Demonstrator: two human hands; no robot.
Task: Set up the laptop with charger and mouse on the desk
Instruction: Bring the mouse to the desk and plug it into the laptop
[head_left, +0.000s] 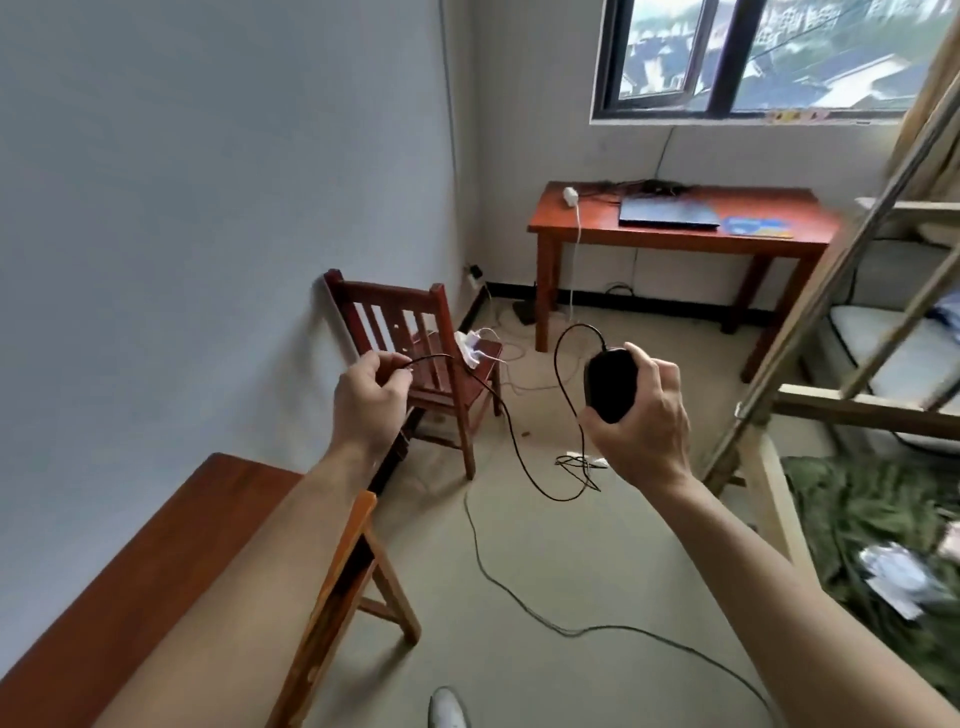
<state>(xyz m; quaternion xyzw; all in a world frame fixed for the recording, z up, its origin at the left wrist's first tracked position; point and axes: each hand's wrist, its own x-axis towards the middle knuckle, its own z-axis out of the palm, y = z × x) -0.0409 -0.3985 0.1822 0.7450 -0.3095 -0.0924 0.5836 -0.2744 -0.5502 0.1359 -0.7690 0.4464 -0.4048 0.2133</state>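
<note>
Two bare hands are held out in mid-air over the floor (571, 571), well apart from the far worktop (582, 224) under the window (727, 57). A black mouse (610, 384) is gripped in the right hand (644, 421), with the fingers (644, 364) curled round its edges from the right. From the top of the mouse a thin black cable (560, 500) is led out in a loop, dropped into a slack curve between the two hands and brought up to the left hand (366, 400), where its free end is pinched between thumb and forefinger (the plug itself is too small to be made out). A small tangle of black wire is seen below the right hand; whether it hangs or lies on the floor cannot be told.

On the far worktop a dark laptop (667, 213) is laid flat with its lid shut. A white charger (570, 196) is set near the worktop's left rear corner, its white lead hung over the front edge down towards the floor. A blue mouse pad (758, 226) is placed just to the right of the laptop.

A red-brown wooden chair (410, 322) is stood against the left wall, behind the left hand, with a white plug block (474, 349) and thin leads on its seat. A grey cord (519, 605) is trailed across the floor
</note>
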